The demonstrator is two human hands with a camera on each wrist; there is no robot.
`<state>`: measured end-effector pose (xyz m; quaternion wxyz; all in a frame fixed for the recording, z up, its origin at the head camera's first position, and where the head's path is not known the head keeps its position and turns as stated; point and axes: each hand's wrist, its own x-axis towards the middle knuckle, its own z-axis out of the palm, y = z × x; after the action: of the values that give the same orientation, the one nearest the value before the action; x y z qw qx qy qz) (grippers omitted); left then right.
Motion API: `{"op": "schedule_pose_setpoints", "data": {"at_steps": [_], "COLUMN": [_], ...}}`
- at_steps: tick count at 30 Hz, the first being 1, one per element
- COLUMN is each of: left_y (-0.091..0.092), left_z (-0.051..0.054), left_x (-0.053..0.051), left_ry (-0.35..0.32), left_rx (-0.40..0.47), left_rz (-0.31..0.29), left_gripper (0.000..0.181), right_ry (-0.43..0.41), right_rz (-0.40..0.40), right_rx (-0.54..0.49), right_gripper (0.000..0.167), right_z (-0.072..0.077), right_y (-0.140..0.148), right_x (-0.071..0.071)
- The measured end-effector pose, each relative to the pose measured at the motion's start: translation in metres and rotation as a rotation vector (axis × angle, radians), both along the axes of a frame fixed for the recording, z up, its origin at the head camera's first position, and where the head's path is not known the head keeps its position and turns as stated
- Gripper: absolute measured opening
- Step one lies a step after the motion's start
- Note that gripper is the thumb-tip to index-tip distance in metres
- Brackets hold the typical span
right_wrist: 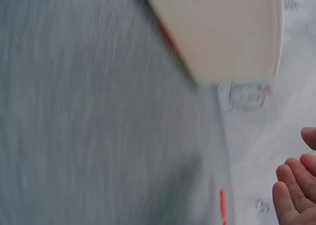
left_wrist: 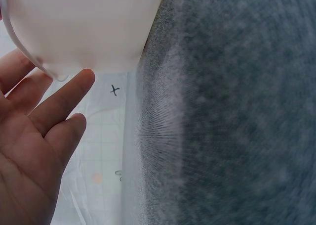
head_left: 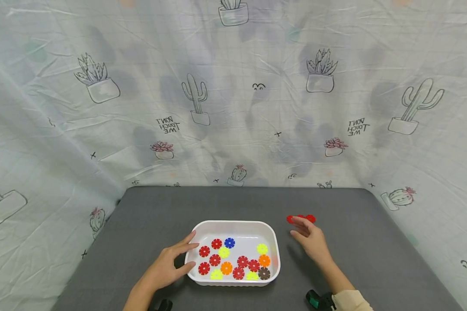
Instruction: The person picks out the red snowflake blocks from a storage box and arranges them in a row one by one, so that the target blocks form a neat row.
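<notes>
A white plastic tray (head_left: 233, 284) stands on the table, holding several notched flower-shaped discs. Among these are a blue disc (head_left: 229, 242), a brown disc (head_left: 263, 273), an orange disc (head_left: 226, 268) and a red disc (head_left: 204, 251). At the tray's left side, my left hand (head_left: 164, 264) rests its fairly straight fingers and thumb against the rim. The left wrist view shows fingertips (left_wrist: 87, 77) by the tray's outer wall. To the right of the tray, my right hand (head_left: 314, 244) hovers with loosely bent fingers, nothing visible in it. Just beyond it lie red discs (head_left: 310, 218), partly hidden by its fingers.
The grey table (head_left: 159, 207) runs back to a white curtain (head_left: 237, 108) printed with potted cacti, which also hangs along both sides. A dark strap-like device (head_left: 319, 299) sits at my right wrist.
</notes>
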<state>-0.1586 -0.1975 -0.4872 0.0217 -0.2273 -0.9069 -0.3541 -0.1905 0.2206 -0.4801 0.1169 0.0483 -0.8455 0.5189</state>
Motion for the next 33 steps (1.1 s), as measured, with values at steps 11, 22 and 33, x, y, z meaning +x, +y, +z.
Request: {"op": "schedule_pose_setpoints", "data": {"at_steps": [11, 22, 33], "left_y": [0.001, 0.0, 0.001], "left_z": [-0.002, -0.005, -0.008], "left_x": [0.003, 0.004, 0.006], "left_ry": [-0.014, -0.014, 0.027], "left_rx": [0.005, 0.004, 0.005], "left_rz": [0.007, 0.017, -0.003], "left_gripper": [0.046, 0.046, 0.045], "right_ry": [0.015, -0.023, -0.106], "right_rz": [0.16, 0.324, 0.456], "right_rx": [-0.123, -0.156, -0.056], "right_gripper": [0.04, 0.041, 0.038], "right_z": [0.021, 0.018, 0.007], "right_y": [-0.046, -0.087, -0.112], "right_x": [0.021, 0.022, 0.011]}}
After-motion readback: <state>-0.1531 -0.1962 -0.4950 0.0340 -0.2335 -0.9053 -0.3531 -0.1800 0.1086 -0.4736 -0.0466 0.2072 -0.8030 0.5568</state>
